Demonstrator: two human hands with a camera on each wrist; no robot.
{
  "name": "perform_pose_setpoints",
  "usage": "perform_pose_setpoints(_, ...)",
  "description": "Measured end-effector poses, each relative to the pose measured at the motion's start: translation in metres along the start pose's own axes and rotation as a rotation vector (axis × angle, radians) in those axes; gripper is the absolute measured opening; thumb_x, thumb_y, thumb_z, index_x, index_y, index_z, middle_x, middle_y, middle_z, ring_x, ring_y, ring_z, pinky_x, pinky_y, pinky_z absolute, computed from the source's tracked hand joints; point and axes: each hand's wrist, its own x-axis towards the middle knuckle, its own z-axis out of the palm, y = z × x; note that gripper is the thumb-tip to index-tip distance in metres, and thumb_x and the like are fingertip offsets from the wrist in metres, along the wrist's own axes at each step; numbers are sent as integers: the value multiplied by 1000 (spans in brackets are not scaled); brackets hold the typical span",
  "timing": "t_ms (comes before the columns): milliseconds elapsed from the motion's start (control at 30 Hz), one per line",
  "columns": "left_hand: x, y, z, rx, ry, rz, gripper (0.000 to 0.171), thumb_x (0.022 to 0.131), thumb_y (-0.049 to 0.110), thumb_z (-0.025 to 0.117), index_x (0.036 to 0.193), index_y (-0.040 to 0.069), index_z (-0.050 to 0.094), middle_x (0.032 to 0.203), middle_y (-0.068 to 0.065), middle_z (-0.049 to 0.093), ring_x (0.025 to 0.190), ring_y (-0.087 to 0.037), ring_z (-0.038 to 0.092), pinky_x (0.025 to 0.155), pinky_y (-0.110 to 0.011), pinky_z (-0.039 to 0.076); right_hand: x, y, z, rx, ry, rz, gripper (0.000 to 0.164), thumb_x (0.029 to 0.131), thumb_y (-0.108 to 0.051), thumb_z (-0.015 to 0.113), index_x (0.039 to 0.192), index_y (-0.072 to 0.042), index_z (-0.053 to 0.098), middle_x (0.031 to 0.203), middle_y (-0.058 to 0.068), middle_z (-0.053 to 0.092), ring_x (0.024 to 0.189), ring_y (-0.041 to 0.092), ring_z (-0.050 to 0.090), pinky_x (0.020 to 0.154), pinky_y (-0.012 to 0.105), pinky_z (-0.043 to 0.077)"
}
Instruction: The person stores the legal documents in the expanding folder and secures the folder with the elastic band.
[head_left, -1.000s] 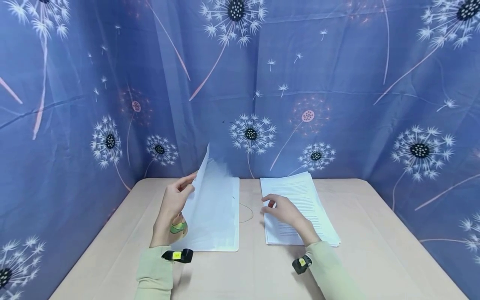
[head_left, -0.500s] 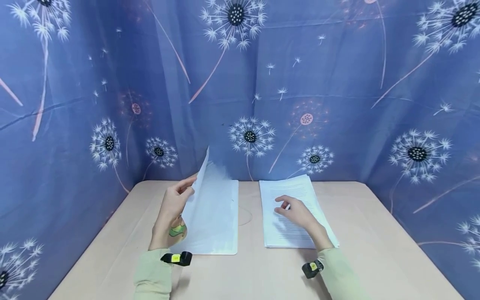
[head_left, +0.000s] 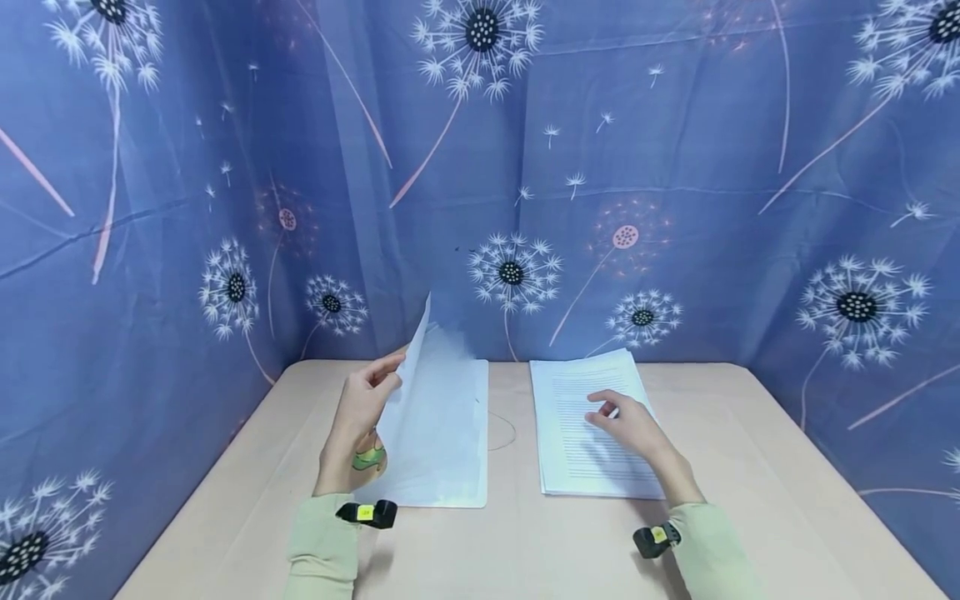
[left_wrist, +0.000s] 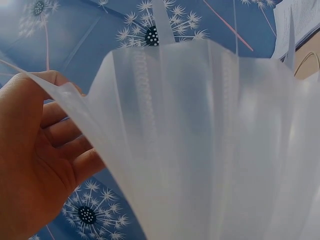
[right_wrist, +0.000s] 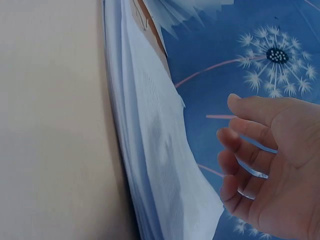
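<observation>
A whitish translucent expanding file folder (head_left: 442, 433) stands partly fanned out at centre-left, its pleated pockets (left_wrist: 190, 125) filling most of the left wrist view. My left hand (head_left: 365, 406) pinches the raised cover of the folder along its left edge, thumb on the near side and fingers behind. To the right lies a stack of printed paper sheets (head_left: 566, 454), slightly uneven at its edges. Above the stack hovers my right hand (head_left: 628, 425), with nothing in it and its fingers loosely bent. In the right wrist view that hand (right_wrist: 275, 165) is apart from the sheets (right_wrist: 160, 150).
A thin elastic cord loop (head_left: 513, 429) sticks out from the folder's right side toward the papers. Beige cloth covers the table (head_left: 465, 558). Blue dandelion-print curtains (head_left: 420, 233) hang behind and on both sides.
My right hand has drawn back to the right over the paper stack, from its left edge to nearer its right side. The left hand keeps the folder's cover raised as before.
</observation>
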Motion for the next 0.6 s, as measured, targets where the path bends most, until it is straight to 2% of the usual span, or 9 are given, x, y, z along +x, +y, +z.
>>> perform_pose_setpoints(267, -1, 0, -2, 12, -3, -8, 41, 96, 16, 54, 136, 16, 62, 135, -11, 63, 48, -9, 30, 51, -26, 34, -5, 14, -7, -25, 26, 25, 45, 95, -28, 64, 131, -1, 60, 94, 9, 64, 77, 16, 55, 66, 30, 42)
perform_pose_setpoints(433, 0, 2, -2, -4, -15, -19, 41, 97, 16, 54, 137, 16, 61, 136, -11, 63, 42, -6, 25, 49, -25, 32, -10, 22, -16, -39, 31, 49, 46, 96, -28, 63, 133, -1, 58, 97, 10, 64, 79, 18, 56, 69, 32, 43)
perform_pose_setpoints(600, -7, 17, -2, 1, -25, -35, 42, 98, 11, 52, 139, 9, 58, 137, -17, 60, 42, -2, 24, 50, -23, 31, -14, 32, -21, -51, 50, 51, 45, 95, -26, 64, 131, 2, 59, 96, 13, 64, 82, 21, 58, 72, 34, 44)
